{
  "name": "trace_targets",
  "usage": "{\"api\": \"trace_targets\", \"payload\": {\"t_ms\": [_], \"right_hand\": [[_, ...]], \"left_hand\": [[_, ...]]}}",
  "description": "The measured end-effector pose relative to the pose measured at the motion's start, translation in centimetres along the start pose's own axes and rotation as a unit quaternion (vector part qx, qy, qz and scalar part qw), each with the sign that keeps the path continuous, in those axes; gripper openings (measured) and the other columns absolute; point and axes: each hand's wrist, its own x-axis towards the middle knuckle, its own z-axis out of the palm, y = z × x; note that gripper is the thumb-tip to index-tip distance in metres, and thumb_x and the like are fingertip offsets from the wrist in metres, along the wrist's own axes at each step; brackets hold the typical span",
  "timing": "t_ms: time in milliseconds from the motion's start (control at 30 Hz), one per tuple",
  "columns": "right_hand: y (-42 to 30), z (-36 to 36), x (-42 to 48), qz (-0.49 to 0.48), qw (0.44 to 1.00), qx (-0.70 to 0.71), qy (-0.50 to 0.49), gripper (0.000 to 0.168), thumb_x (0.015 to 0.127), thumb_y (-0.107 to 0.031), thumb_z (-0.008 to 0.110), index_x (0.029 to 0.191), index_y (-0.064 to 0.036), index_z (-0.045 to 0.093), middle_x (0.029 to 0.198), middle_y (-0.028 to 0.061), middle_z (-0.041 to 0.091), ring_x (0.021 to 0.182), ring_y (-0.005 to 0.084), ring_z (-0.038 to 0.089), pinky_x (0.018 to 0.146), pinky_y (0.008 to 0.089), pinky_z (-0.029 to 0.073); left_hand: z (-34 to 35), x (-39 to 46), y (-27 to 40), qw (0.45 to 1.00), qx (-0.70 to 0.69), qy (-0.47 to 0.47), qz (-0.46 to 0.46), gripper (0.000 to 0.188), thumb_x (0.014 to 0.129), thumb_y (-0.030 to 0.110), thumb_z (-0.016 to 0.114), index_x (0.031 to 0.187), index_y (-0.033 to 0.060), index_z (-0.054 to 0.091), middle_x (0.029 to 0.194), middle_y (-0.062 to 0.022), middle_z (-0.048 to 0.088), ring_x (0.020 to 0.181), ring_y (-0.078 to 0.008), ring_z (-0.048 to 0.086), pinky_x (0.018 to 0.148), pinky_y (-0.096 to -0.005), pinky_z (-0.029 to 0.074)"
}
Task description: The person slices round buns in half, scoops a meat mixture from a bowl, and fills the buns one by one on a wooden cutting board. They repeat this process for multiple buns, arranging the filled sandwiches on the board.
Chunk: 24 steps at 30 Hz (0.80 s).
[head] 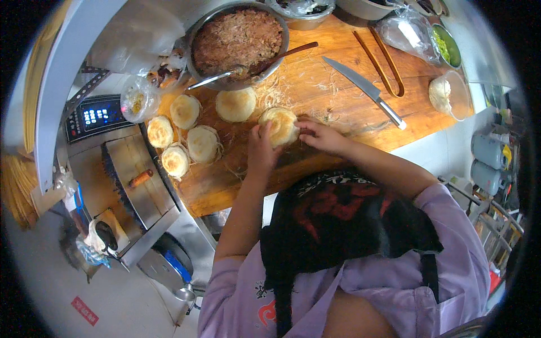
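Between my two hands is a round browned flatbread above the wooden board. My left hand grips its left and near edge, with the thumb over the top. The fingers of my right hand touch its right edge. Several more round flatbreads lie to the left, among them a large one and a smaller one. Behind them stands a metal bowl of minced meat, holding a wooden-handled utensil and a metal-handled one.
A kitchen knife and wooden tongs lie at the right of the board. Beyond are a plastic tub, a bowl of chopped greens and a plastic bag. A digital scale and a lidded metal griddle stand left.
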Motion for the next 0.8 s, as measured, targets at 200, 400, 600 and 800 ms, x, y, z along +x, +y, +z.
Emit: {"api": "trace_targets", "payload": {"t_ms": [200,400,600,800], "right_hand": [[-2.1,-0.5,1.1,0.035,0.995,0.001,0.098,0.045,0.081,-0.013,0.065,0.123,-0.008,0.051,0.135,0.0217,0.038,0.123,0.0385,0.042,0.102,0.0383,0.039],[-0.6,-3.4,6.1,-0.037,0.988,-0.140,0.059,0.046,0.076,-0.003,0.060,0.121,-0.008,0.050,0.130,0.0222,0.039,0.120,0.0391,0.044,0.098,0.0393,0.043],[-0.4,-4.6,11.0,-0.095,0.977,-0.188,0.025,0.037,0.080,-0.001,0.056,0.116,-0.005,0.051,0.124,0.0181,0.044,0.115,0.0364,0.047,0.101,0.0364,0.040],[-0.6,-5.4,10.4,-0.091,0.943,-0.283,0.152,0.035,0.082,-0.009,0.064,0.113,-0.001,0.051,0.108,0.0166,0.053,0.108,0.0323,0.052,0.095,0.0364,0.044]], "left_hand": [[-4.2,2.3,5.1,0.985,0.069,-0.098,-0.122,0.048,0.084,0.037,0.057,0.118,0.0043,0.055,0.104,-0.0234,0.060,0.097,-0.0386,0.059,0.080,-0.0458,0.048],[-6.7,3.9,3.0,0.971,0.064,-0.175,-0.151,0.047,0.090,0.044,0.044,0.104,0.0020,0.061,0.094,-0.0234,0.065,0.090,-0.0396,0.062,0.077,-0.0462,0.049],[-6.3,3.1,-5.0,0.976,0.078,-0.047,-0.196,0.056,0.085,0.054,0.054,0.101,0.0008,0.062,0.090,-0.0222,0.066,0.090,-0.0384,0.062,0.083,-0.0457,0.047],[-5.8,1.6,-5.7,0.946,0.140,-0.019,-0.291,0.054,0.085,0.047,0.060,0.115,0.0025,0.054,0.107,-0.0217,0.062,0.096,-0.0341,0.062,0.081,-0.0435,0.048]]}}
